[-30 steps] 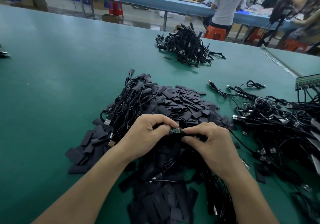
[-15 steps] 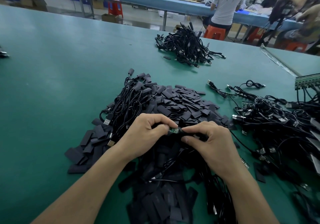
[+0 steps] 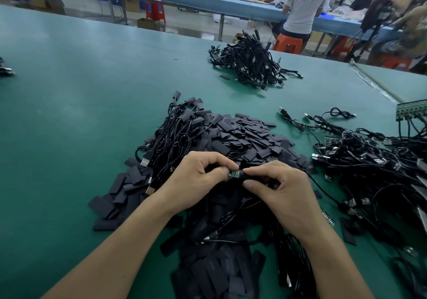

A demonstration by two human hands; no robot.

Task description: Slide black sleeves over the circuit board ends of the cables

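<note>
while both hands [image 3: 242, 183] pinch board [image 3: 235, 173], table's left [image 3: 69, 113] lies open

Less of the small green circuit board [image 3: 235, 173] shows between the fingertips than a second ago (the flat black sleeve [image 3: 256, 178] in the right hand [image 3: 283, 193] has crept leftward over it).

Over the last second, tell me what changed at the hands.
Very little. Both hands keep their pinch: the left hand on the bare green board, the right hand on the black sleeve. About the same short length of board shows between the fingertips. The piles of sleeves and cables lie as before.
</note>
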